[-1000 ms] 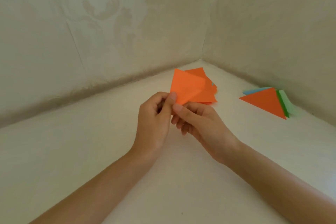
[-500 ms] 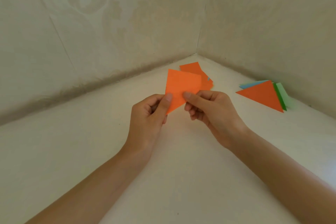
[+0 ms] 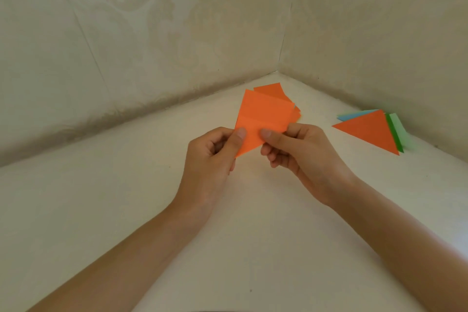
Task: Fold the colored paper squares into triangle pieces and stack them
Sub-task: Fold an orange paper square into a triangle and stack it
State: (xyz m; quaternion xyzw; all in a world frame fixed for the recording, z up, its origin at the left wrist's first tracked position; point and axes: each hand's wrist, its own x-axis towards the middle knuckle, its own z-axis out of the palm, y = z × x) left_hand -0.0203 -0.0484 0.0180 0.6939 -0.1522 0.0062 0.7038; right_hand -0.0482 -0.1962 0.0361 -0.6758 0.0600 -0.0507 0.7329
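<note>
An orange square [image 3: 263, 119] was pinched by the left hand [image 3: 212, 157] and right hand [image 3: 298, 157], a crease apparently marked across it. A lopsided triangle could be produced if corners were mismatched.

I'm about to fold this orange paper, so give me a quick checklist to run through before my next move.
1. Left hand pinches the orange sheet: ok.
2. Right hand pinches it too: ok.
3. Sheet flat, one crease line across it: ok.
4. Sheet folded to a triangle: not ok.
5. Sheet free of the orange pile behind it: cannot tell.
6. Triangle stack lies apart, to the right: ok.
</note>
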